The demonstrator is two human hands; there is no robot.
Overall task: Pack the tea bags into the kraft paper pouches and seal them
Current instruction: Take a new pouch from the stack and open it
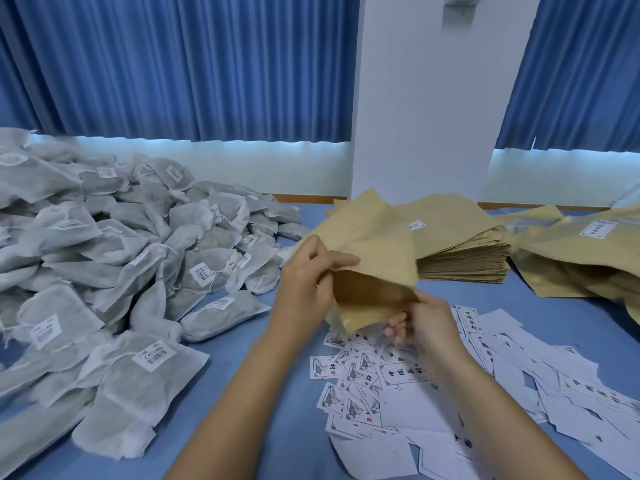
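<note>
Opening step: left hand [308, 282] and right hand [431, 323] both pinch one kraft pouch [374, 251], apparently spreading its mouth; next probably needs a hand freed for tea bags [138, 271] at 9 o'clock.

Tea bags [114, 258] were pale grey with white barcode tags [154, 355], pouches [457, 230] plain tan, table [287, 393] blue, curtains [173, 64] blue, stickers [356, 375] white with black lettering.

Bare table strip [235, 344] between tea bag heap [121, 254] and scattered labels [415, 393]; pouch stack [460, 251] behind.
</note>
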